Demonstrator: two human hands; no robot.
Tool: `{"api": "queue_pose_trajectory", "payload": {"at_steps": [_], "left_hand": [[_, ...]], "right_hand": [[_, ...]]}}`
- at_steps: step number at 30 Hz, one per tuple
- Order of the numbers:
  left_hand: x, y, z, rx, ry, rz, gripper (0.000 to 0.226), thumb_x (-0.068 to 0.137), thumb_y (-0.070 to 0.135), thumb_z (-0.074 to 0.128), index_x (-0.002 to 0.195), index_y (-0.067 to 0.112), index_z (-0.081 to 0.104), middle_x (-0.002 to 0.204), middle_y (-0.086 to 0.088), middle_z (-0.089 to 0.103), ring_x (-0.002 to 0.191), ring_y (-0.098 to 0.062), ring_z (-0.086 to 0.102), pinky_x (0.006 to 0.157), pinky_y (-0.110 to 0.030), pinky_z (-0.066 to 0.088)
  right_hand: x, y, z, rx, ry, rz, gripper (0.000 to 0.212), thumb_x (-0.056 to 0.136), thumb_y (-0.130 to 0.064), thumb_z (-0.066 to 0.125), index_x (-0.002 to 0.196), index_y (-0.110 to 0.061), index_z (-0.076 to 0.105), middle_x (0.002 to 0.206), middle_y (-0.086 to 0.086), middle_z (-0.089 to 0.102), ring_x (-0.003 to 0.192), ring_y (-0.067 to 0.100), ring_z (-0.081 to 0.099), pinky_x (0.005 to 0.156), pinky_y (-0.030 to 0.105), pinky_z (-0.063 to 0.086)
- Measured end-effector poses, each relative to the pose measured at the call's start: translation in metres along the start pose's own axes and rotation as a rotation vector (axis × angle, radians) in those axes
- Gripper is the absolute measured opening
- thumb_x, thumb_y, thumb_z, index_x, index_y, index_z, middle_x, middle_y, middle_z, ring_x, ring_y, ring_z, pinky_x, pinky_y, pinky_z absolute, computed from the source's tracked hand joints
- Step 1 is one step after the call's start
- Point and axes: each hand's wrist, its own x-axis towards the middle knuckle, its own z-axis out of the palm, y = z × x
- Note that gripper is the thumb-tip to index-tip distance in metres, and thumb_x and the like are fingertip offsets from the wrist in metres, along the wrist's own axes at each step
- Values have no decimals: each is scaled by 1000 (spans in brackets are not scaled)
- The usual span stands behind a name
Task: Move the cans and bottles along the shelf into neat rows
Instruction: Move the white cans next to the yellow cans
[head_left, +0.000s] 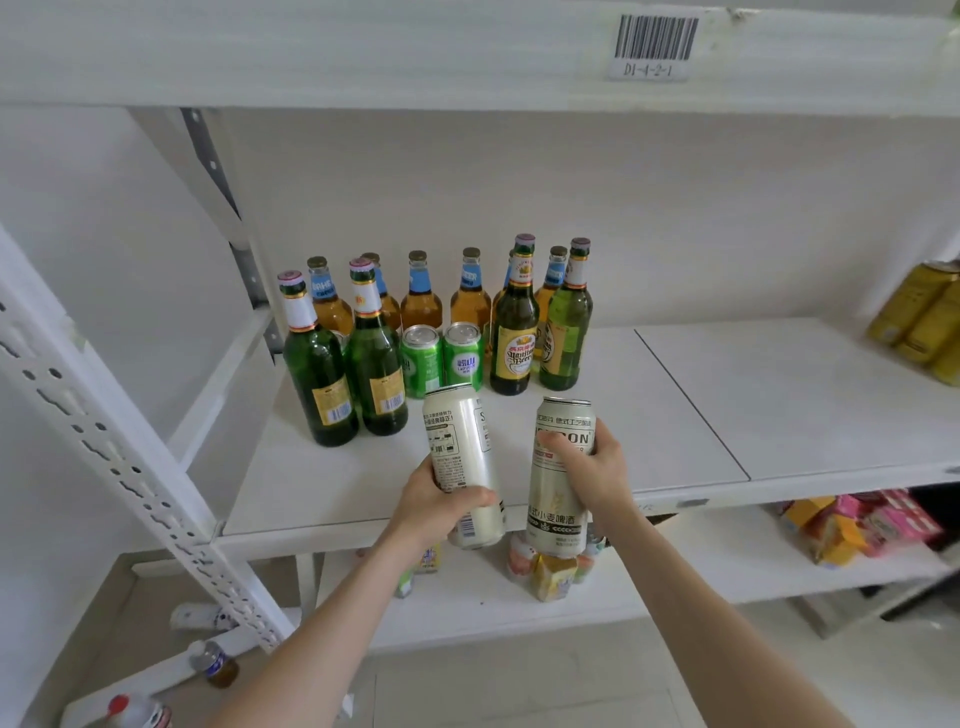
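My left hand (434, 506) grips a tall white can (462, 452), tilted, in front of the shelf (675, 415). A second tall white can (561, 478) stands upright in the grip of my right hand (592, 467); both cans are held over the shelf's front edge. Behind them on the shelf stand two small green cans (441, 358). Two green bottles (343, 364) are to their left and two more green bottles (540, 332) to their right. A row of amber bottles with blue neck labels (421, 299) lines the back.
Gold cans (924, 322) lie at the shelf's far right. The lower shelf holds small cartons (550, 571) and pink and yellow packs (857, 525). A perforated white upright (130, 457) slants across the left. A barcode label (654, 44) is on the upper shelf's edge.
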Motion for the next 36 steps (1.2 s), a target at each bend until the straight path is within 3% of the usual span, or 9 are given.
{"api": "queue_pose_trajectory", "payload": {"at_steps": [10, 15, 19, 23, 29, 36], "left_hand": [[-20, 21, 76, 0, -19, 17, 61, 45, 45, 81, 102, 41, 58, 98, 17, 70, 88, 2, 66, 64, -15, 51], [-29, 30, 133, -4, -4, 15, 62, 44, 46, 81, 101, 42, 56, 103, 15, 68, 95, -5, 64, 69, -23, 52], [-32, 36, 179, 9, 2, 27, 61, 46, 48, 81, 100, 43, 54, 103, 15, 67, 95, -4, 63, 68, -22, 50], [-30, 43, 219, 27, 0, 45, 62, 44, 49, 81, 100, 40, 56, 100, 15, 68, 93, -3, 65, 66, -18, 49], [-6, 58, 264, 65, -51, 56, 71, 48, 48, 81, 113, 35, 56, 106, 11, 68, 99, -8, 64, 75, -26, 53], [45, 77, 310, 106, -116, 78, 59, 61, 32, 84, 113, 34, 55, 109, 10, 66, 100, -8, 63, 71, -22, 50]], "right_hand": [[1, 2, -83, -19, 9, -8, 30, 72, -38, 77, 93, -23, 62, 82, -1, 71, 77, 17, 71, 60, 31, 56], [3, 0, -141, -12, -12, -17, 35, 68, -40, 77, 93, -22, 62, 84, 2, 71, 79, 20, 71, 65, 35, 59], [8, -1, -189, -14, -6, -10, 36, 68, -39, 77, 94, -19, 63, 88, 6, 71, 82, 24, 71, 70, 41, 61], [17, 0, -232, -24, 12, -4, 32, 71, -35, 78, 94, -19, 63, 90, 6, 71, 83, 23, 71, 70, 39, 61], [42, 2, -278, -31, 41, 1, 29, 72, -33, 79, 92, -18, 63, 90, 7, 71, 83, 24, 71, 73, 42, 61], [89, 5, -317, -24, 60, -1, 36, 65, -40, 77, 92, -21, 63, 87, 3, 71, 81, 20, 70, 60, 29, 55]]}}
